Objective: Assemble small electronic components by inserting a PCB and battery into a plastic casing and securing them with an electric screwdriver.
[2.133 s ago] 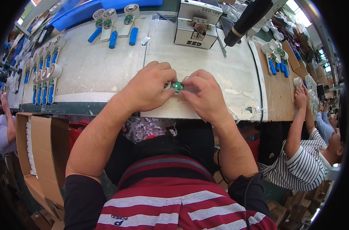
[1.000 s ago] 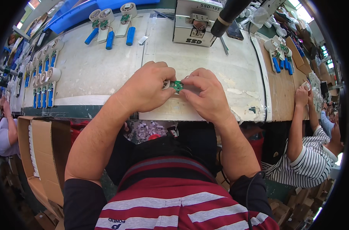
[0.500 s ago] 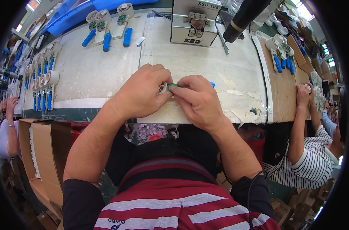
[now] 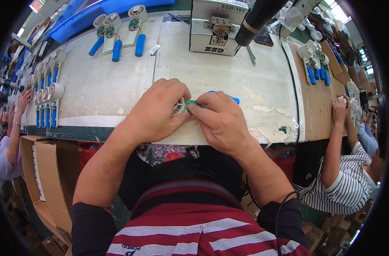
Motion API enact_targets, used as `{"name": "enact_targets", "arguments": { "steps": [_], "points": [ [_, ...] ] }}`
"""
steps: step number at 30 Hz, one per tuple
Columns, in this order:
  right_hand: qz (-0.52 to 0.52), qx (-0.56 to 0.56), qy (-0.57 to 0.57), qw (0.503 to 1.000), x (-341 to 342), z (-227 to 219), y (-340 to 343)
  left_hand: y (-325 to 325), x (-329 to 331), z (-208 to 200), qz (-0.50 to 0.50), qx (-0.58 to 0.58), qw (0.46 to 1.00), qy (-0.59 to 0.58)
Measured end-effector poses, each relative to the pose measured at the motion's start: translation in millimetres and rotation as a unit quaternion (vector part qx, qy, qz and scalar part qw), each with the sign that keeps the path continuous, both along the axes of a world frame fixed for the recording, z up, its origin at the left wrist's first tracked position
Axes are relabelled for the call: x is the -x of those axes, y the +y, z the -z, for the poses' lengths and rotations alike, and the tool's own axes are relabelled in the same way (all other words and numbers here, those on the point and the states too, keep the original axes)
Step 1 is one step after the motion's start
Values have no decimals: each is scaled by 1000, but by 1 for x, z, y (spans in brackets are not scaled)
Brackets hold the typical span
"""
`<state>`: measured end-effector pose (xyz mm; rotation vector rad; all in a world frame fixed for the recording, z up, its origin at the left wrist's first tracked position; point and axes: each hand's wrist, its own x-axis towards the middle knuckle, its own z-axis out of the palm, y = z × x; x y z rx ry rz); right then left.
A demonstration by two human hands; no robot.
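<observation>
Close to the table's near edge, my left hand [image 4: 158, 112] is closed around a white round plastic housing [image 4: 178, 106], mostly covered by my fingers. My right hand [image 4: 223, 121] pinches a small green circuit board [image 4: 190, 103] right beside the housing; the two fingertips almost meet there. Part of a blue cylindrical battery [image 4: 234, 100] shows behind my right hand, and whether it is wired to the board is hidden.
Similar white assemblies with blue batteries stand at the far left [image 4: 116, 50], the left edge [image 4: 46, 113] and the right [image 4: 316, 72]. A metal box-shaped device [image 4: 215, 30] stands ahead, beside a dark cylindrical tool [image 4: 258, 25]. An open carton [image 4: 53, 183] is below left. Co-workers sit either side.
Both hands sit slightly lower in the picture, still at the housing and board. More of the blue battery shows behind my right hand. A co-worker's hand at the left has shifted.
</observation>
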<state>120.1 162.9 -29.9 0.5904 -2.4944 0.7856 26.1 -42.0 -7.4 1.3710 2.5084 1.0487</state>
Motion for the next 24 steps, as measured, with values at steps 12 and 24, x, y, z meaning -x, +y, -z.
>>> {"name": "enact_targets", "arguments": {
  "steps": [12,24],
  "points": [
    [-5,-16,-14,1000,0,-5,-2,2,1,0,-4,-10,1000,0],
    [14,-25,-37,999,-8,-8,-7,-1,-4,2,-3,-17,1000,1]
  ]
}}
